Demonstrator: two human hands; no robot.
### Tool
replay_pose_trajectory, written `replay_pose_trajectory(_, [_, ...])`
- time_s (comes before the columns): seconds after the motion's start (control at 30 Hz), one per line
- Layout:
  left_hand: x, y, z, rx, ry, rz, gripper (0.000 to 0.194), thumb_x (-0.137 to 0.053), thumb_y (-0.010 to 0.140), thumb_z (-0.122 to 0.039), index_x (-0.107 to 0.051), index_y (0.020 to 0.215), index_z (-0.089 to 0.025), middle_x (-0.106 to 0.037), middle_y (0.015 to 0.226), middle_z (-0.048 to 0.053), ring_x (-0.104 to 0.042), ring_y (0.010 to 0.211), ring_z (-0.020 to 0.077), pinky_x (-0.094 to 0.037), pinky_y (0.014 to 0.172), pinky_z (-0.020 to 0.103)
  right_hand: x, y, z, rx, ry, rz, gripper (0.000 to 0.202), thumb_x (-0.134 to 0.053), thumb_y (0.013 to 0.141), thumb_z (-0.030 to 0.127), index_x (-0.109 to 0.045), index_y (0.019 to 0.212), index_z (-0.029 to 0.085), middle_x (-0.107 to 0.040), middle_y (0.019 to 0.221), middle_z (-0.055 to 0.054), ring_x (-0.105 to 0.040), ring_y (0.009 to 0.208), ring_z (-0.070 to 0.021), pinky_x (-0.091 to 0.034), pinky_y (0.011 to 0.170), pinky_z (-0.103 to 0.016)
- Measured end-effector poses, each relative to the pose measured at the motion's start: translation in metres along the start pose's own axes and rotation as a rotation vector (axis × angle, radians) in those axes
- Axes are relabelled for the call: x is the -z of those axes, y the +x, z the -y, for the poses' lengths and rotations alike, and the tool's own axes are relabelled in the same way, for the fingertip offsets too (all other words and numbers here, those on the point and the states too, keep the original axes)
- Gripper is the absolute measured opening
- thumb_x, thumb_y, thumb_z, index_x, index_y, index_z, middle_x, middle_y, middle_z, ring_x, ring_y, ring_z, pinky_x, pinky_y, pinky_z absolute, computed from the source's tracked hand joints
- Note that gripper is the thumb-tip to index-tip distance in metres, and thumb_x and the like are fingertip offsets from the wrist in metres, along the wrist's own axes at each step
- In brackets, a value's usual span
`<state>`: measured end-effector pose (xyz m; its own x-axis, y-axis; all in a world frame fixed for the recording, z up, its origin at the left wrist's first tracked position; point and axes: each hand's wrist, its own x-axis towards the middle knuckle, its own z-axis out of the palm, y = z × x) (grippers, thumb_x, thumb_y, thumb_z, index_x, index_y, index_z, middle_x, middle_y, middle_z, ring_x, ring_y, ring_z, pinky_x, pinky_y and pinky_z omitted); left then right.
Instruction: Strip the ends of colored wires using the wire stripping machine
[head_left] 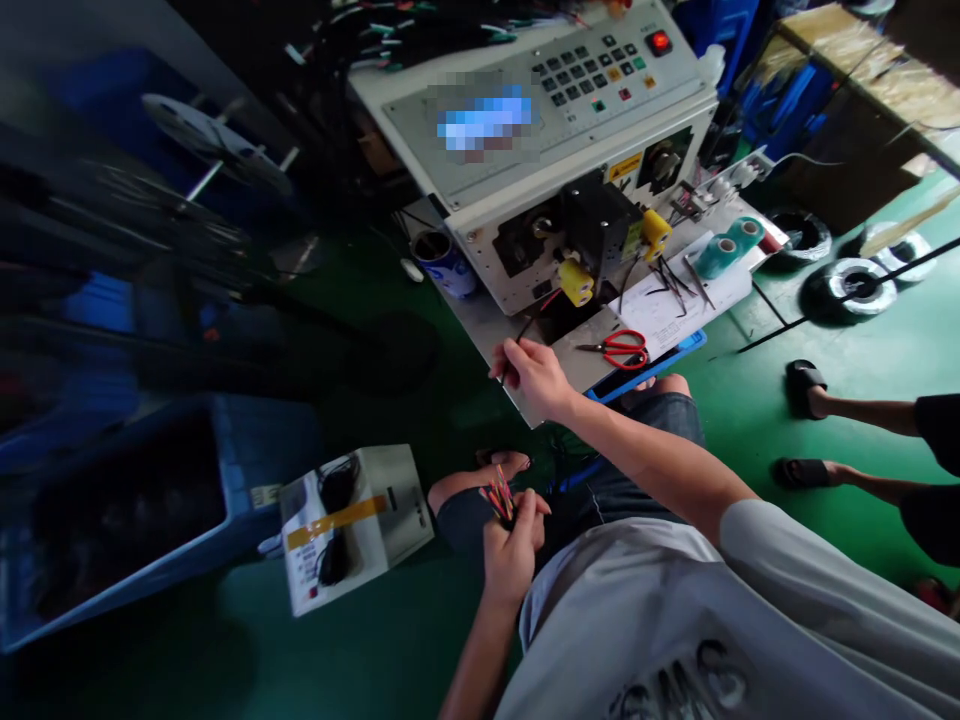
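Note:
My left hand [516,545], low over my lap, is closed around a bundle of short wires [499,495] with coloured ends, red and green among them. Higher up, at the front left edge of the machine's bench, my right hand [536,378] pinches a thin dark cable [529,326]. That cable runs up toward a yellow roller [576,283] on the front of the wire-processing machine [517,200]; an orange-red tip shows near the roller. Whether the cable touches the machine I cannot tell. Red-handled scissors [624,349] lie on the bench right of my right hand.
On the bench are a paper sheet [660,315], tweezers [699,282], teal rolls [724,256] and a blue can [450,268]. At left stand a white carton [356,520] and a blue crate [262,470]. Wire coils [855,285] and another person's sandalled feet [810,390] are at right.

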<state>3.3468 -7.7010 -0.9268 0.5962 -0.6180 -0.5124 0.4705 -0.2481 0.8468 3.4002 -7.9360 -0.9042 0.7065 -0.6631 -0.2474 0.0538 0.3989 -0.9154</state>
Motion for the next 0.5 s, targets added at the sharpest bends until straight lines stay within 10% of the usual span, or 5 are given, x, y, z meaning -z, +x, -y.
replay_pose_trajectory(0.27, [0.018, 0.015, -0.070, -0.210, -0.162, -0.162, 0.048, -0.085, 0.086, -0.060, -0.066, 0.075, -0.017, -0.034, 0.049, -0.010, -0.025, 0.040, 0.0037, -0.020, 0.040, 0.018, 0.009, -0.098, -0.004, 0.200, -0.729, 0.593, 0.040, -0.043, 0.115, 0.041, -0.065, 0.091, 0.019, -0.069, 0.074, -0.003, -0.062, 0.065, -0.0144, -0.042, 0.065, -0.027])
replay_pose_trajectory(0.5, [0.022, 0.018, -0.071, -0.210, -0.094, -0.107, 0.050, -0.089, 0.077, -0.064, -0.068, 0.082, -0.019, -0.045, 0.053, -0.007, -0.036, 0.040, 0.0064, -0.027, 0.040, 0.021, 0.009, -0.122, 0.007, 0.390, -1.135, 0.765, 0.029, -0.049, 0.113, 0.032, -0.072, 0.099, 0.021, -0.073, 0.080, -0.007, -0.072, 0.076, -0.0222, -0.043, 0.065, -0.031])
